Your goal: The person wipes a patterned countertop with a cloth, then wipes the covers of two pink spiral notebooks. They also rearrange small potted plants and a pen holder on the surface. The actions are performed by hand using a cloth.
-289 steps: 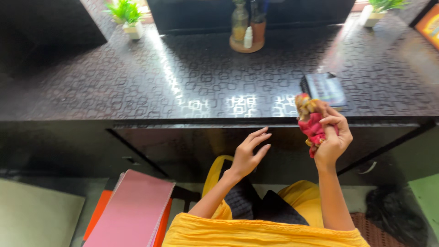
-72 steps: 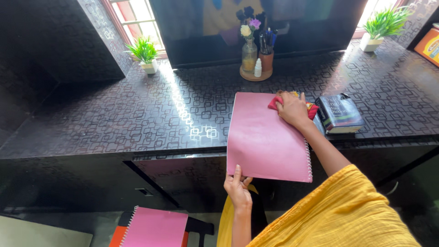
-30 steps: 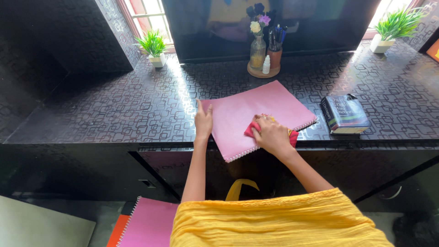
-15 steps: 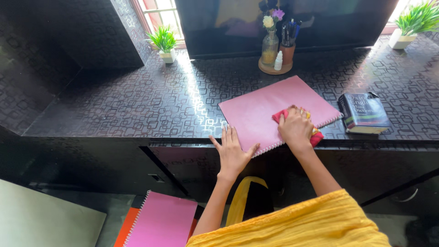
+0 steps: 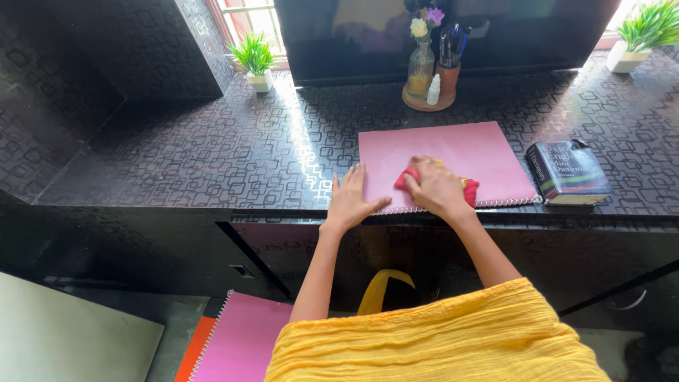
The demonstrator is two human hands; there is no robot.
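Observation:
A pink spiral-bound notebook [image 5: 467, 152] lies flat on the dark patterned desk [image 5: 212, 155], its wire spine along the front edge. My right hand [image 5: 435, 189] presses a crumpled red and yellow cloth [image 5: 469, 189] onto the notebook's near part. Flat and with fingers spread, my left hand [image 5: 350, 201] rests on the notebook's near left corner and the desk beside it.
A thick dark book [image 5: 568, 171] lies just right of the notebook. Behind it stand a flower vase, a pen cup and a small white bottle on a round tray [image 5: 428, 102]. Two potted plants [image 5: 253, 62] flank a dark screen [image 5: 438, 32]. Another pink notebook [image 5: 240, 343] lies on the floor.
The notebook has turned from a slant to lie square with the desk edge. My right hand has slid the cloth a little leftward. My left hand has moved up onto the notebook's corner.

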